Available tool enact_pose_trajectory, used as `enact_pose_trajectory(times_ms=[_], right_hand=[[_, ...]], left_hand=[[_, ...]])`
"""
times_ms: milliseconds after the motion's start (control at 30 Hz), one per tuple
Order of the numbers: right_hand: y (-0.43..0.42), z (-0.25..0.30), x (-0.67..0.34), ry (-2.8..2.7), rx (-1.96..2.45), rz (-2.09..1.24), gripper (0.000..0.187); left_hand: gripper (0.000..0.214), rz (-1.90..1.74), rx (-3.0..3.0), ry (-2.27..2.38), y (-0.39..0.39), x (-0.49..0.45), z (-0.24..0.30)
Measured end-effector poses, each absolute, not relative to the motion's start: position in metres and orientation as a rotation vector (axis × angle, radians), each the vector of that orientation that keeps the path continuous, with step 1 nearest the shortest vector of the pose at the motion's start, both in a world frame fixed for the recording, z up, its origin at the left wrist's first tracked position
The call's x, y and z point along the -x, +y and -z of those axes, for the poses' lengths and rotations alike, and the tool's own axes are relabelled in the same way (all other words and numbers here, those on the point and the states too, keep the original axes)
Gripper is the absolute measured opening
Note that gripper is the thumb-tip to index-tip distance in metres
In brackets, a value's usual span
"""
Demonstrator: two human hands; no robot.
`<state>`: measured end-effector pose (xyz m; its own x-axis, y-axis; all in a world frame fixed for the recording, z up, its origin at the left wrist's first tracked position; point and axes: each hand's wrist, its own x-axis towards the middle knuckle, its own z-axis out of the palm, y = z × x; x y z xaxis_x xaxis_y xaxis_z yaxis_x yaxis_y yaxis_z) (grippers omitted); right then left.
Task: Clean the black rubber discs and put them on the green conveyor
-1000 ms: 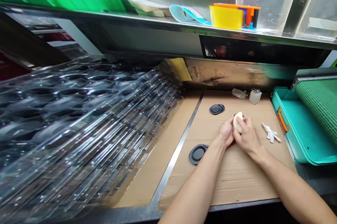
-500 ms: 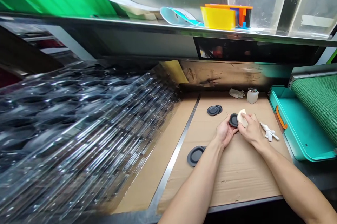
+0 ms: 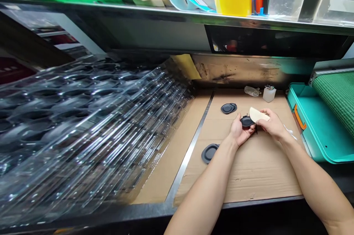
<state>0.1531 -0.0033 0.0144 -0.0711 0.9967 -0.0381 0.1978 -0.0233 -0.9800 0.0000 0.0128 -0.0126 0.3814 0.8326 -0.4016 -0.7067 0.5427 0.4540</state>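
My left hand grips a small black oval part, its dished face turned up. In my right hand is a cream-coloured pad, pinched between thumb and fingers. The pad's edge is close against the right side of the black part; whether they touch, I cannot tell. Similar black oval parts lie farther back on the cardboard, and another black oval part rests beside my left forearm, which covers some of it. A white cloth-like item shows partly behind my right wrist.
Stacked clear plastic trays fill the left side. Cardboard covers the bench. A small white bottle stands at the back beside crumpled plastic. At right are a teal bin and a green conveyor belt. A shelf crosses above.
The pad has tilted from upright to a flatter slant in my right hand. The black part has also tipped flatter. My right wrist now hides more of the white item. The view has shifted slightly.
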Motion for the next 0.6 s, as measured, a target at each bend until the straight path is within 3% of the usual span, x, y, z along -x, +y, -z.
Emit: enact_pose_trajectory(times_ms=[133, 233, 600], right_hand=[[-0.0023, -0.0223, -0.1548, -1.247, 1.339, -1.359, 0.053], [-0.0024, -0.0237, -0.1557, -1.236, 1.337, -1.367, 0.059], [0.0029, -0.0186, -0.1603, -1.261, 1.37, -1.304, 0.05]], left_hand=[[0.058, -0.996, -0.16, 0.616, 0.0135, 0.0029, 0.0091], [0.059, -0.996, -0.119, 0.615, 0.014, 0.0041, 0.0079], [0.063, -1.039, -0.168, 0.683, 0.0138, 0.0049, 0.006]])
